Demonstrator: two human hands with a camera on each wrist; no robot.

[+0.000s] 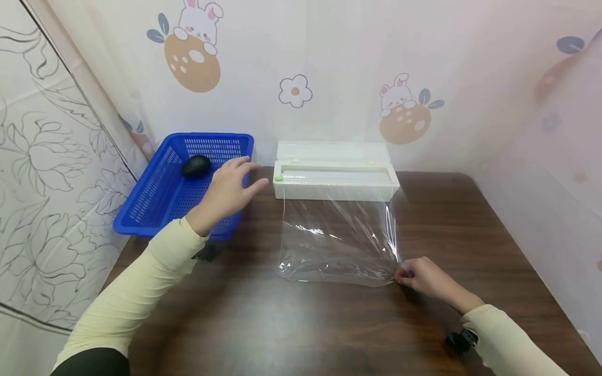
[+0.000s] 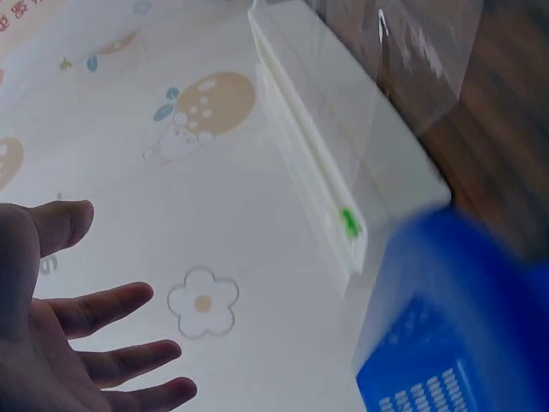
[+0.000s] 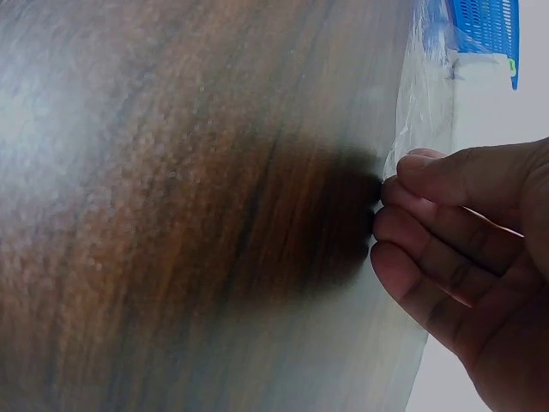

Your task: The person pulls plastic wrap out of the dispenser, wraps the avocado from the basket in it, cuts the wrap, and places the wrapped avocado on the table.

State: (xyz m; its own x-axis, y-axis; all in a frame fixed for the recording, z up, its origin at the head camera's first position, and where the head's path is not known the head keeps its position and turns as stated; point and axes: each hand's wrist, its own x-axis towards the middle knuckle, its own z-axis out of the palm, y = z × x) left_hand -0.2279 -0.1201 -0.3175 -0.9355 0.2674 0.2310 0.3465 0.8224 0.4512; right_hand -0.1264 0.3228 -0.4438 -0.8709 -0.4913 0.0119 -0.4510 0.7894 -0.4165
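A sheet of clear plastic wrap (image 1: 336,240) stretches from a white wrap dispenser (image 1: 334,192) toward the front of the table. At the sheet's front right corner, my right hand (image 1: 425,279) pinches the film between thumb and index finger. In the right wrist view, the same right hand (image 3: 463,232) has its fingertips close over the tabletop. My left hand (image 1: 230,188) hovers at the basket's right edge, fingers spread, holding nothing. The dispenser's lid (image 1: 331,151) is raised, and a small green slider (image 1: 279,178) sits at its left end.
A blue plastic basket (image 1: 124,227) stands at the back left of the brown wooden table (image 1: 301,329), with a dark green avocado-like oval (image 1: 196,166) inside. Printed curtains (image 1: 338,62) hang behind the table and along both sides.
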